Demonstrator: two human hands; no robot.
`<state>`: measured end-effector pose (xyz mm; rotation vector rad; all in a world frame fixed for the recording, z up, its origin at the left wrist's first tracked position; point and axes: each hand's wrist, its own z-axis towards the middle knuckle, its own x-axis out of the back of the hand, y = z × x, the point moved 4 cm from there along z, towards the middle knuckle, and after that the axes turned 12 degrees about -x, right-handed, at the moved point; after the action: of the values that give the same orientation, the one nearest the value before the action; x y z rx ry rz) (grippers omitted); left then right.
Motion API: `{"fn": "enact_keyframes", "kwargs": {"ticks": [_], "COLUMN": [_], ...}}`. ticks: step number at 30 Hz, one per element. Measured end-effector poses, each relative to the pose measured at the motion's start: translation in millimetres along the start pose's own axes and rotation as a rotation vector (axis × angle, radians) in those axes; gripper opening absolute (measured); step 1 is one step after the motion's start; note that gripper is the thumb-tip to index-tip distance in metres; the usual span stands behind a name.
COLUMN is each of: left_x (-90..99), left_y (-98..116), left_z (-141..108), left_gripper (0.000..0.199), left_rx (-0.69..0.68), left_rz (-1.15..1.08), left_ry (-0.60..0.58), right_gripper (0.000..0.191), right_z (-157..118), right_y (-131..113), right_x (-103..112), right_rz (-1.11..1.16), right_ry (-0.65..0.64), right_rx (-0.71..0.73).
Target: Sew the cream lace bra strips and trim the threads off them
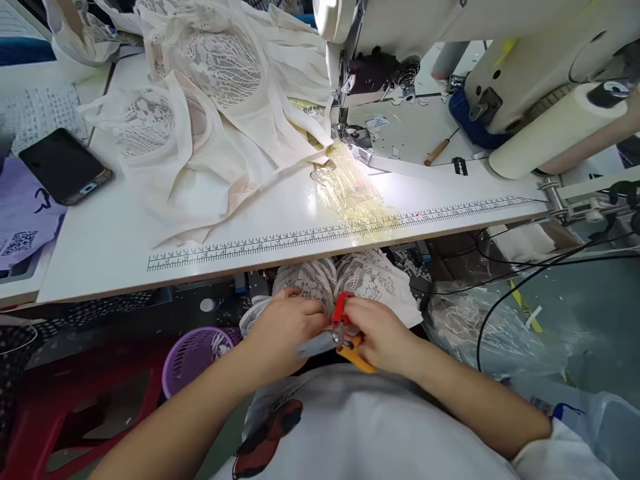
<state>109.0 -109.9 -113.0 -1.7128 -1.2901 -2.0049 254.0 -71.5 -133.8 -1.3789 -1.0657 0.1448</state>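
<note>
In my right hand [383, 333] is a pair of scissors [343, 337] with one red and one orange handle. Its blades point left, toward my left hand [290, 327], and sit close beside it. My left hand is closed with curled fingers at the near edge of a white lace bra [307, 279], whose cups lie over my lap below the table edge. The exact spot between my left fingertips is hidden. Both hands are close together in front of my body.
Above my hands is a white sewing table [270, 213] with a printed ruler strip along its front. More cream lace bras [220, 67] are piled by the sewing machine [400, 40]. A phone [65, 165], thread cone [557, 130], awl [443, 148] and purple basket [193, 360] are around.
</note>
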Motion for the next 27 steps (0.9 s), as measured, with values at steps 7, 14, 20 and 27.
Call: {"fn": "enact_keyframes", "kwargs": {"ticks": [7, 14, 20, 27], "left_x": [13.4, 23.8, 31.1, 18.2], "left_y": [-5, -25, -24, -20], "left_z": [-26, -58, -73, -76], "left_gripper": [0.023, 0.027, 0.013, 0.008], "left_rx": [0.064, 0.135, 0.266, 0.375], "left_rz": [0.114, -0.024, -0.401, -0.725], "left_ry": [-0.046, 0.089, 0.279, 0.504], "right_gripper": [0.027, 0.022, 0.013, 0.017], "right_z": [7, 7, -6, -12], "right_y": [0, 2, 3, 8], "right_x": [-9, -5, -5, -6], "right_rz": [0.071, 0.06, 0.075, -0.021], "right_ry": [-0.197, -0.2, -0.168, -0.097], "right_rx": [-0.088, -0.013, 0.04, 0.028]}}
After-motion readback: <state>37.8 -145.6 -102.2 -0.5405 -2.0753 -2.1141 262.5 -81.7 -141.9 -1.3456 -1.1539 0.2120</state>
